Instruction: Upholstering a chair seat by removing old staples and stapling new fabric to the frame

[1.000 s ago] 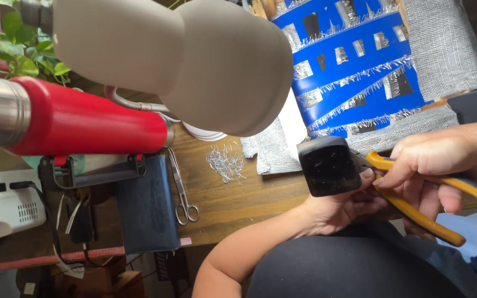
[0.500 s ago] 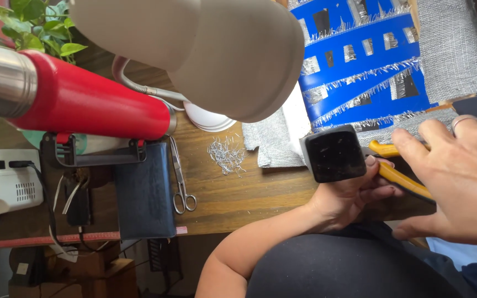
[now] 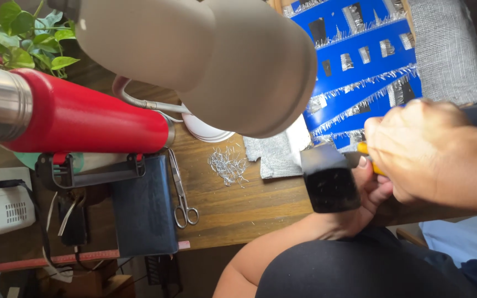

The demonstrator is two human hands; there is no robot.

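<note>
Worktop: wooden worktop (image 3: 238, 204) seen from above your lap, crowded on its far side by a beige lamp head (image 3: 249, 60) and a red flask (image 3: 84, 118) lying on its side.

Left hand: your left hand (image 3: 368, 190) comes up from below, fingers curled around the black block (image 3: 329, 185), clamped on it at the worktop's near edge.

Right hand: your right hand (image 3: 415, 152) reaches in from the right, closed over the yellow-handled tool (image 3: 366, 157) (only a sliver of handle shows, so its tip is hidden).

Key relation: the block sits just left of your right hand, touching your left; the tool's handle points toward the block, and the right hand is the one above it.

Nearby: a pile of small metal bits (image 3: 227, 164) lies well left of the block, scissors (image 3: 182, 190) further left, their long axis running toward you.

Behind: blue sheet (image 3: 360, 66) with silver strips, grey cloth (image 3: 274, 154) beside it.
</note>
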